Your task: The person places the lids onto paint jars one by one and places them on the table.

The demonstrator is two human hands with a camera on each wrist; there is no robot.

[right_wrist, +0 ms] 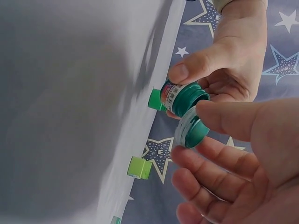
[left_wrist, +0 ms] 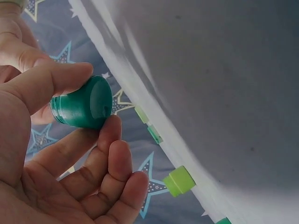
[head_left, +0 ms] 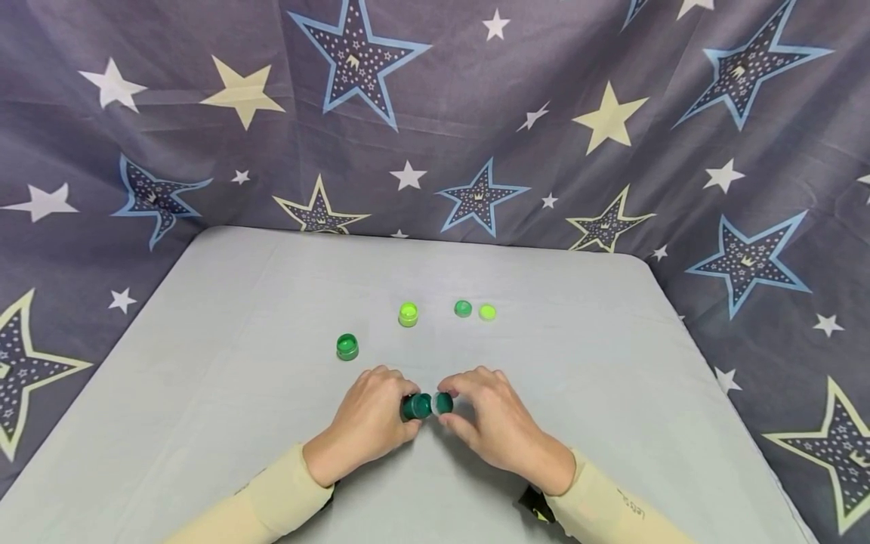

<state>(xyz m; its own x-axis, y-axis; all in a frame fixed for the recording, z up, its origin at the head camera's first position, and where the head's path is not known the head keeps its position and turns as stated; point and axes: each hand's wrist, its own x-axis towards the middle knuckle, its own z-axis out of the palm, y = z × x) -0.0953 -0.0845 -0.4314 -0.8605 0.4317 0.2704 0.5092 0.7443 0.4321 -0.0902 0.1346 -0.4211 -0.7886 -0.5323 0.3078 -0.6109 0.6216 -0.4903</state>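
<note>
My left hand (head_left: 372, 414) pinches a small dark green paint jar (head_left: 417, 406) between thumb and fingers. The jar is tilted, its uncovered mouth facing the right hand; a printed label shows on its side in the right wrist view. My right hand (head_left: 495, 420) holds the jar's lid (right_wrist: 192, 128) by its rim, thumb on one side and fingers on the other. The lid's green-smeared inside shows, and it is right by the jar mouth. Whether lid and jar touch, I cannot tell. In the left wrist view the jar's rounded base (left_wrist: 96, 102) faces the camera.
Beyond the left hand stands an uncovered green jar (head_left: 347, 347), and farther back an uncovered lime-green jar (head_left: 408, 314). Right of that lie a green lid (head_left: 463, 308) and a lime lid (head_left: 487, 312). A pale cloth (head_left: 612, 363) covers the table; a star-patterned curtain (head_left: 435, 113) hangs behind.
</note>
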